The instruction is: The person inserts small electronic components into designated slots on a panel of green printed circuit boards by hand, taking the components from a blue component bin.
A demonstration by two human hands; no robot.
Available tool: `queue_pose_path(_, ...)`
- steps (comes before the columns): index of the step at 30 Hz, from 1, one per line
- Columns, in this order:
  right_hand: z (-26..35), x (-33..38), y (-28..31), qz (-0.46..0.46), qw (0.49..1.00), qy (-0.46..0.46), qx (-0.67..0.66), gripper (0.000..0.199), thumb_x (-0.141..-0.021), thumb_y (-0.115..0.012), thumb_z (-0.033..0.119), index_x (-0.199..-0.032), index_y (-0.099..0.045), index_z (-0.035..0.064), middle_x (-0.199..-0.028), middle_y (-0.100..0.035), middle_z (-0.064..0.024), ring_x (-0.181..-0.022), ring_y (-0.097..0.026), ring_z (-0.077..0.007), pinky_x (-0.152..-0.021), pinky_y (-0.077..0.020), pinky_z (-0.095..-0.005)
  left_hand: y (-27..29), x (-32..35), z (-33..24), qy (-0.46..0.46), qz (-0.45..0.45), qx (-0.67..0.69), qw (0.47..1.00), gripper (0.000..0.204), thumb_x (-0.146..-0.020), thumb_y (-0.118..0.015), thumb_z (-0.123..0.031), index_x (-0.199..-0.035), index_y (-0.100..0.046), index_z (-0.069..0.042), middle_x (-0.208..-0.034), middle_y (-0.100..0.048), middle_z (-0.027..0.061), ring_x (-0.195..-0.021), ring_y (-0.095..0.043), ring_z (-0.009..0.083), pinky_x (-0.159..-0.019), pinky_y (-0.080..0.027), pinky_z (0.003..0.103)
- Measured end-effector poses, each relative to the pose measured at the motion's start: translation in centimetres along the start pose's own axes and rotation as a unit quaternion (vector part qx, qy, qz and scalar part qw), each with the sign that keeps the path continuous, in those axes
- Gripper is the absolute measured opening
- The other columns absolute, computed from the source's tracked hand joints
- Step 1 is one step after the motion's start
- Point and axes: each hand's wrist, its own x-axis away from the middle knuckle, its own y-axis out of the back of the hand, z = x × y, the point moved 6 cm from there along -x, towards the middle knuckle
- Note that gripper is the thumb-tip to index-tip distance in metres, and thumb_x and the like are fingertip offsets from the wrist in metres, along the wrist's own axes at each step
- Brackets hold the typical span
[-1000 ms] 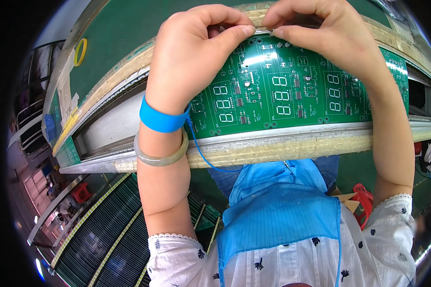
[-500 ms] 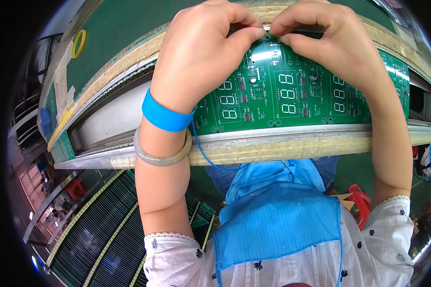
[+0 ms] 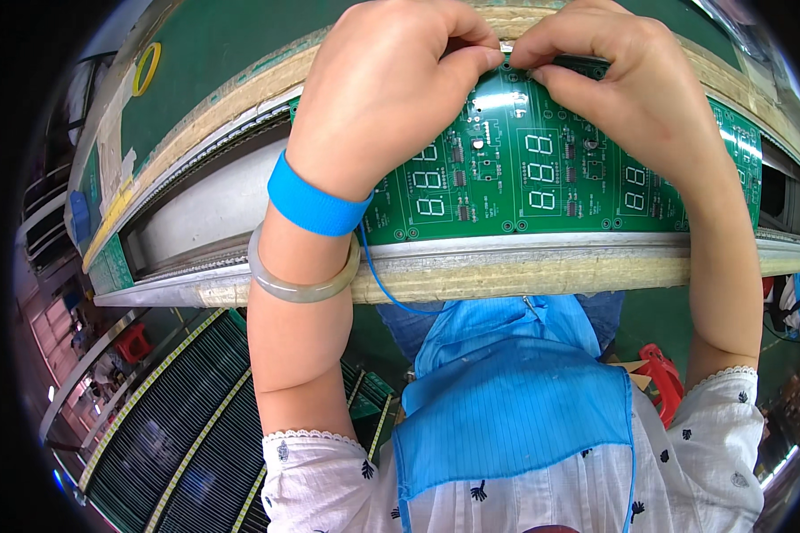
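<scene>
Green fibreglass fills the upper middle of the frame: a long circuit board (image 3: 542,182) lying flat across a conveyor rail (image 3: 551,266), its long axis running left to right and bowed slightly by the lens, its printed digit outlines upright toward the person. The left hand (image 3: 391,84) and the right hand (image 3: 622,80) meet at the board's far edge, top centre, fingertips pinched narrowly together over one small spot; whatever tiny part sits between them is hidden, so I cannot tell what is gripped. Most digit positions look bare, only outlined in white, which suggests the fitting work is early, with many places left; a few small components are already seated near the middle. A blue wrist strap (image 3: 316,200) and a pale bangle (image 3: 302,275) circle the left wrist, a thin blue cord (image 3: 382,284) trailing down toward the blue apron (image 3: 507,400).
</scene>
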Motion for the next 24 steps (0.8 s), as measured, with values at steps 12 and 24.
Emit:
queue_pose_path(12,-2.9,-0.4,-0.3,0.011,0.989,-0.101,-0.109,0.022,-0.081,-0.069,0.007,-0.1,-0.074,-0.0022,-0.09,-0.075,-0.0148,-0.084,-0.073,-0.0234,-0.078,-0.0569,-0.0339,-0.5,-0.3,0.0,0.015,-0.004,0.023,1.0,0.009,-0.083,-0.074,-0.007,-0.087,-0.074,0.001,-0.08,-0.068,0.0172,-0.076,-0.068,0.0342,-0.068,-0.053,0.04)
queue_pose_path(24,-3.7,-0.5,0.2,0.001,0.98,-0.131,-0.149,0.022,-0.086,-0.068,0.008,-0.102,-0.072,-0.0062,-0.086,-0.075,-0.0137,-0.08,-0.07,-0.0152,-0.075,-0.0555,-0.0294,-2.4,0.1,1.3,-0.104,-0.032,-0.051,0.993,0.011,-0.084,-0.075,-0.014,-0.089,-0.078,-0.005,-0.086,-0.073,0.0151,-0.079,-0.069,0.0322,-0.073,-0.054,0.04)
